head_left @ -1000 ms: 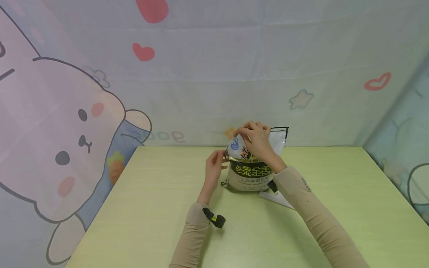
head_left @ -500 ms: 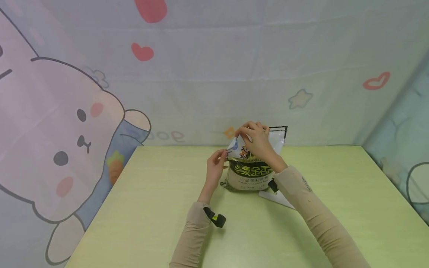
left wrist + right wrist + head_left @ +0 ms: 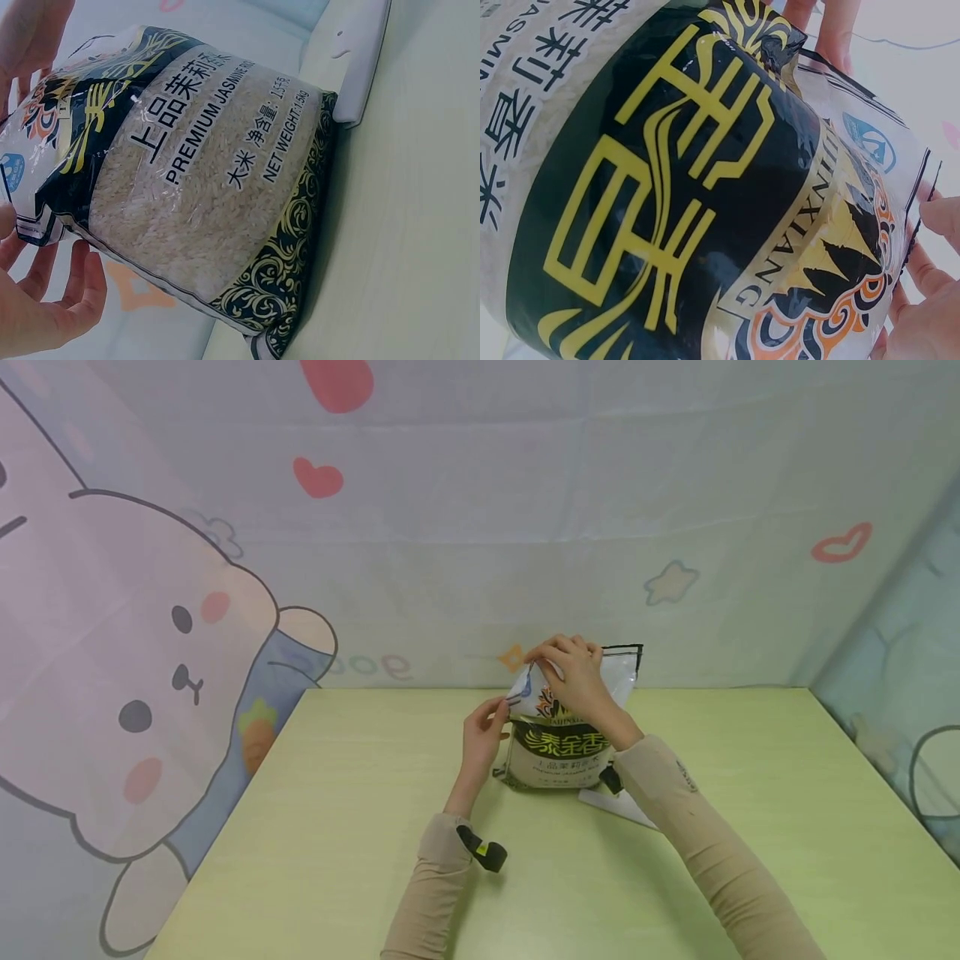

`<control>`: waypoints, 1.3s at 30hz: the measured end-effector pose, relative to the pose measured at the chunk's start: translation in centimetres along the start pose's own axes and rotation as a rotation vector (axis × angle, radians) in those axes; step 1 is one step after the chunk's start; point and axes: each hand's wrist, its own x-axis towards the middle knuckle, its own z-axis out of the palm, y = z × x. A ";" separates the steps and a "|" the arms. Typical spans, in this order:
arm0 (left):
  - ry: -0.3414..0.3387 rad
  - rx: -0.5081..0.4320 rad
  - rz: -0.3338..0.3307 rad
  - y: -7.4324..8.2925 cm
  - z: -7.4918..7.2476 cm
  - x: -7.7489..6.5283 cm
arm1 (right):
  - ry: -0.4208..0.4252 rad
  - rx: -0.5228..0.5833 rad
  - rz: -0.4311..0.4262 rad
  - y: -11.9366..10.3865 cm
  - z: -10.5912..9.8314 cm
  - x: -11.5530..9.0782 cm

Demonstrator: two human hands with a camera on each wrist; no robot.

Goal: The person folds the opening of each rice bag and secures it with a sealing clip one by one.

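Observation:
A plastic bag of jasmine rice (image 3: 558, 768) stands upright near the table's back edge. Rice grains show through its clear lower front, below a black band with yellow lettering. My left hand (image 3: 482, 735) pinches the bag's upper left corner between thumb and fingers; the left wrist view has this hand (image 3: 52, 300) beside the folded white corner. Over the bag's front reaches my right hand (image 3: 577, 677), gripping the top edge near its middle. In the right wrist view the right hand's fingers (image 3: 930, 300) lie along that black-lined edge.
On the pale green table (image 3: 337, 827), a flat white object (image 3: 618, 807) lies just right of the bag, partly hidden by the right forearm. A printed cloth backdrop (image 3: 450, 527) rises behind the table. Each wrist wears a black strap camera (image 3: 483, 850).
My left hand has shifted slightly up and right onto the bag's upper left corner, which now folds inward. The right hand stays at the top edge, and the bag has stayed in place.

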 end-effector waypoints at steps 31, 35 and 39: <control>0.049 -0.043 0.047 -0.5 0.8 0.2 | -0.088 -0.068 -0.018 0.0 -0.2 -0.2; 0.058 -0.043 0.041 -0.5 0.9 0.2 | -0.083 -0.075 -0.035 0.0 -0.3 -0.2; 0.059 -0.047 0.035 -0.5 0.8 0.2 | -0.080 -0.095 -0.037 0.2 -0.2 -0.3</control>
